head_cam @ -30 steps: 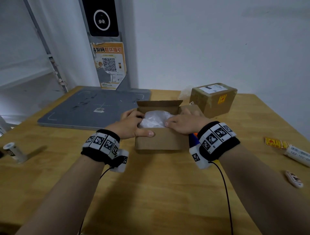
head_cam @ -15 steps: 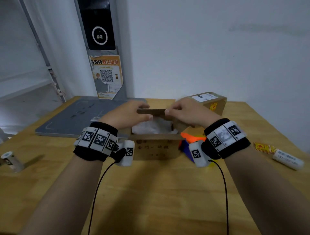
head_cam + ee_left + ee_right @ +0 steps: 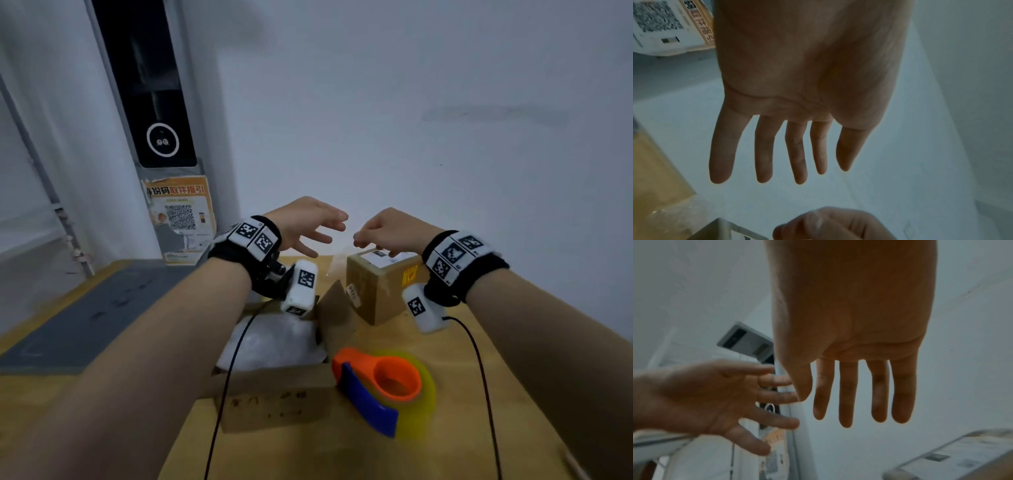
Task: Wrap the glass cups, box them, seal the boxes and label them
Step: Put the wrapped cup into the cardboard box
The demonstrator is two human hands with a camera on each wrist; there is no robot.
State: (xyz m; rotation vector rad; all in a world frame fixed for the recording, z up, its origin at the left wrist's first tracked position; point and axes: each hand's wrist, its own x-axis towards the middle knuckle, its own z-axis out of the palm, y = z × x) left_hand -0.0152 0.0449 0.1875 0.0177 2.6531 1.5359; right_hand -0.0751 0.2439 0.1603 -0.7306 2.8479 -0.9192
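One box [image 3: 383,284] is seen sealed and labelled, while the open box [image 3: 274,387], wrapped bundle [image 3: 274,342] inside, awaits closing, taping and labelling; the left hand [image 3: 305,224] and right hand [image 3: 390,229] are held empty, fingers relaxed.

Plain white wall [image 3: 428,120] behind, dim bluish light. Wooden table [image 3: 513,394] in front. Grey mat [image 3: 85,325] on its left part. Grey post [image 3: 205,102] at left with a black panel [image 3: 150,85], an orange QR poster [image 3: 181,219] stuck below it.
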